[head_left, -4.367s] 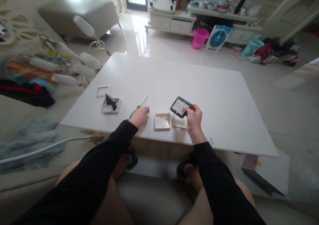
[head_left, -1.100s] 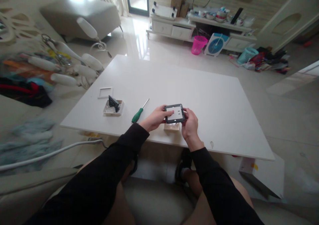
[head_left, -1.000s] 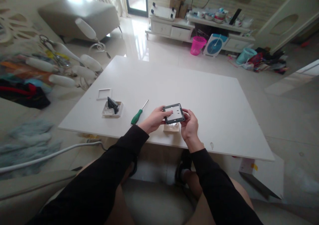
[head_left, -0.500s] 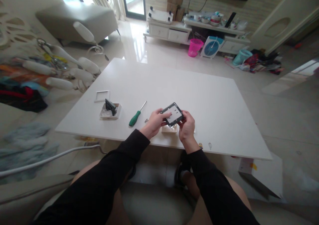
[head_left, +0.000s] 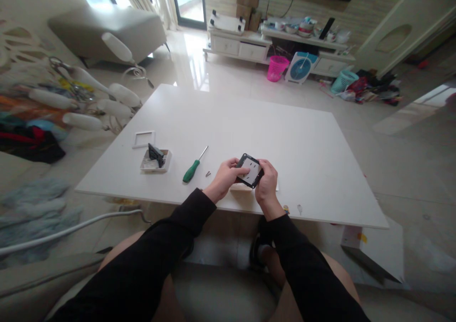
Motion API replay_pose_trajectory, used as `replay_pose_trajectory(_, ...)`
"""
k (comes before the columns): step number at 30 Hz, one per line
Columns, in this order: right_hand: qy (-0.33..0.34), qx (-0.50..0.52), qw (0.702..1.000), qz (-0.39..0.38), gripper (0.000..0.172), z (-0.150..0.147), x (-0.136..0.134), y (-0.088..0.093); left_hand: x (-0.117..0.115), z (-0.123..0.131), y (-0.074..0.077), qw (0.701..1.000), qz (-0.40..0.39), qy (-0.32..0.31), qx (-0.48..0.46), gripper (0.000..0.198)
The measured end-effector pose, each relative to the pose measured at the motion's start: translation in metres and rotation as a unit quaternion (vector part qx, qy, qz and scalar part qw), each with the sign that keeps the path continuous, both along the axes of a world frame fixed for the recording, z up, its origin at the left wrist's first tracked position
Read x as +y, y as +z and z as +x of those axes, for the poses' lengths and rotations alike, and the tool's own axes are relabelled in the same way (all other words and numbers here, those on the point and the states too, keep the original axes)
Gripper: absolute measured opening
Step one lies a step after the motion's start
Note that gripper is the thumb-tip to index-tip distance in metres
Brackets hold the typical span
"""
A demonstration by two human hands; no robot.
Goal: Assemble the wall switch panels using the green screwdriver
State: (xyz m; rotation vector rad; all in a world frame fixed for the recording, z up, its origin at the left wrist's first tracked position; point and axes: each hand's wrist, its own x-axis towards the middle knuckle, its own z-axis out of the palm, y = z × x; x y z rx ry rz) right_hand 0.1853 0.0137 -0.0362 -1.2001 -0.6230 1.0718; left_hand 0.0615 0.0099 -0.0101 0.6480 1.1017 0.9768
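Hiding part of a box (head_left: 241, 188): socket (head_left: 254, 172) in both hands (head_left: 267, 183).

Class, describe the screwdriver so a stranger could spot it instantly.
Start at the large white table. On its near side, between the small open box and the left hand, which grips a dark-framed socket panel, lies the screwdriver. No neighbour shares its bright green handle.

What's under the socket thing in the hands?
Below the socket plate, the near side of a pale box shows. The plate hides most of the rest, so I can't see what's inside.
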Motion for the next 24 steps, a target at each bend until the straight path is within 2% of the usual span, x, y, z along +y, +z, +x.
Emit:
replay_pose_trajectory(9,-0.006,-0.01,1.0,-0.007,0.022,-0.0011,-0.0007,0.0036,-0.0007,0.0008,-0.0027,1.0,-0.001,0.001,0.001,0.03)
replay_pose_trajectory(18,-0.008,-0.012,1.0,-0.024,0.023,-0.0014,0.0001,0.0014,-0.0019,0.0006,-0.0038,1.0,-0.001,-0.011,0.003,0.033)
replay_pose_trajectory(24,0.001,-0.021,1.0,-0.022,0.024,0.0001,0.0004,-0.0012,-0.0021,-0.0006,-0.008,0.999,0.032,-0.012,0.014,0.029)
